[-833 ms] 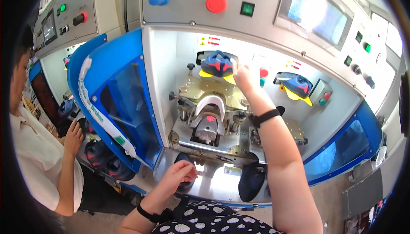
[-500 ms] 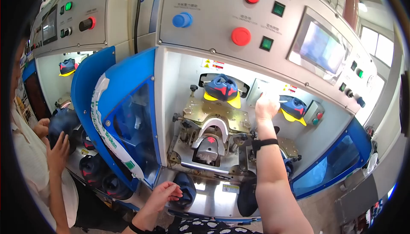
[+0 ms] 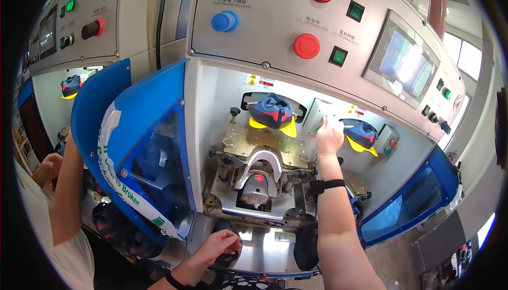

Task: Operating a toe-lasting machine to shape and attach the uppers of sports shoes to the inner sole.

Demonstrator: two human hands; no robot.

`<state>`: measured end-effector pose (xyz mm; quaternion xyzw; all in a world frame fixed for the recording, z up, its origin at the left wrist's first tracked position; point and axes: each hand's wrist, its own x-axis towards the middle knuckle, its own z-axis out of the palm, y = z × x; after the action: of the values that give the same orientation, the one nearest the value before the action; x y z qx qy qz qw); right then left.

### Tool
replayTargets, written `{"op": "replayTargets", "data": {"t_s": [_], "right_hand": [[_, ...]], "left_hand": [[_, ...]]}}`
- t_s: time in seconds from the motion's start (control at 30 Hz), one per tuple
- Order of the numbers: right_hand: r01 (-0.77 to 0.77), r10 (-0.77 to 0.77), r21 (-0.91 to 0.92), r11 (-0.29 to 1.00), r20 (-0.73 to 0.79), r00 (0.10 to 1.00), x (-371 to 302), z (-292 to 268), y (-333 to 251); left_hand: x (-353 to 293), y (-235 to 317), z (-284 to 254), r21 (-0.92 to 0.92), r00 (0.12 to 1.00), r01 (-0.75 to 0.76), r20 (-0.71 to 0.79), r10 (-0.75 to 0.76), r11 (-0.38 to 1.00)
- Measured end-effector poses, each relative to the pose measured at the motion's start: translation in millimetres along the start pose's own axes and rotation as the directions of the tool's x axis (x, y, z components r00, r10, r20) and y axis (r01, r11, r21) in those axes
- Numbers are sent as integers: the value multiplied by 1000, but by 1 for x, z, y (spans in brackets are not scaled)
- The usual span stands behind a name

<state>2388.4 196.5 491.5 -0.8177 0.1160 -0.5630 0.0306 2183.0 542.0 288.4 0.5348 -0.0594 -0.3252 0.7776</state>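
You are working at shoe-forming machine, landmark: grey clamp mould (image 3: 257,176) at centre of bay.

Right hand (image 3: 328,137) is reaching up and right of mould, fingers pressing grey panel (image 3: 316,114) on back wall; nothing grasped.

Left hand (image 3: 219,246) is resting below mould, fingers curled over dark shoe piece (image 3: 226,240) on steel counter (image 3: 264,250).

Judgement: machine-setting step under way, piece waiting. Next move calls for lifting piece up onto mould, keeping fingers clear of clamp.

Another person's arm (image 3: 66,189) far left of mould.

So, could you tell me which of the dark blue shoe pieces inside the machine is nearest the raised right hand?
The right one, on its yellow holder just beside the right hand; the centre one sits further left.
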Motion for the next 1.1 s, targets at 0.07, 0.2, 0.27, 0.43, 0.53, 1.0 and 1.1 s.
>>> {"op": "replayTargets", "data": {"t_s": [0.07, 0.2, 0.27, 0.43, 0.53, 1.0, 1.1], "right_hand": [[69, -69, 1, 998, -8, 998, 1, 3, 10], [131, -132, -28, 991, -32, 991, 11, -3, -5], [99, -117, 109, 989, 173, 978, 11, -20, -39], [-242, 243, 80, 967, 0, 970, 15, -5, -6], [-11, 11, -31, 999, 5, 1000, 1, 3, 19], [248, -447, 655, 714, 154, 881, -8, -31, -75], [251, -431, 516, 819, 264, 863, -2, -21, -85]], "left_hand": [[0, -3, -5, 2, 995, 86, -57, -86, 996], [1, 1, 0, 17, 998, 68, -11, -67, 998], [5, -3, 1, 33, 997, 78, -5, -78, 996], [3, -3, 7, 71, 998, 53, 37, -56, 996], [2, -11, 0, 47, 998, 54, 10, -55, 997], [5, -11, 26, 142, 989, 99, 93, -113, 985], [7, -10, 34, 152, 987, 69, 130, -89, 986]]}}
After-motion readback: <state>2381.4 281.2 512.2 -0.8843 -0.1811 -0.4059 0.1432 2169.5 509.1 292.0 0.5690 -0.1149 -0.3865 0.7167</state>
